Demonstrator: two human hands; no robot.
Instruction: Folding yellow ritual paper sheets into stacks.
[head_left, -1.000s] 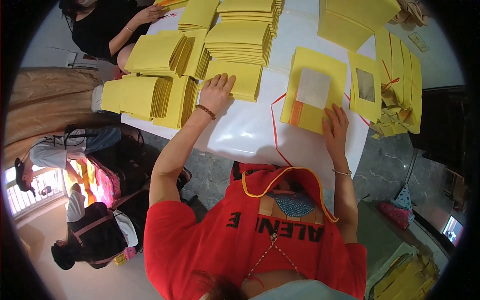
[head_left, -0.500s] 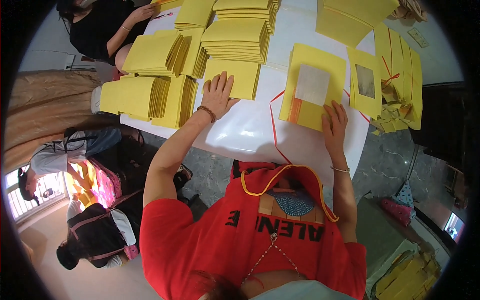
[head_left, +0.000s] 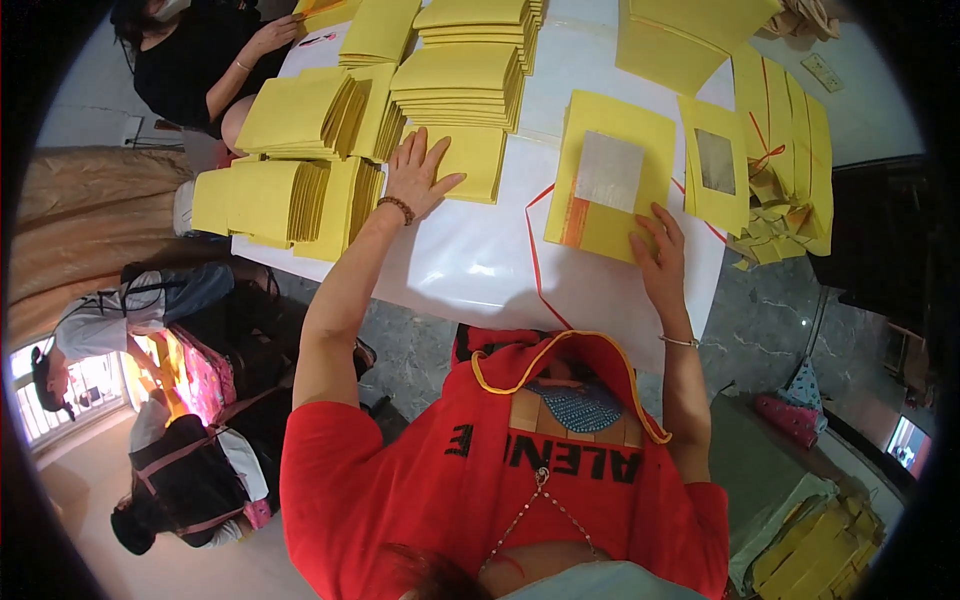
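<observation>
My left hand (head_left: 415, 180) lies with its fingers spread on the left part of a low stack of yellow paper sheets (head_left: 474, 165). A brown beaded bracelet circles that wrist. To the right, my right hand (head_left: 662, 252) rests its outstretched fingers at the lower right corner of a yellow paper pile (head_left: 625, 120). On that pile sits a silver-and-orange rectangle (head_left: 608, 172). A red string (head_left: 535, 265) runs over the white table from the pile's left side to the near edge. Nothing is gripped in either hand.
Tall stacks of folded yellow paper (head_left: 455, 85) crowd the left and back of the white table (head_left: 440, 255). Beside my right hand lies another yellow sheet with a silver patch (head_left: 716, 162), then a tied yellow bundle (head_left: 790, 150). Another person (head_left: 190, 65) sits at the far left.
My left hand has slid slightly left on the low stack, its fingers a little more spread. The view has shifted a little; my right hand stays at the pile's corner.
</observation>
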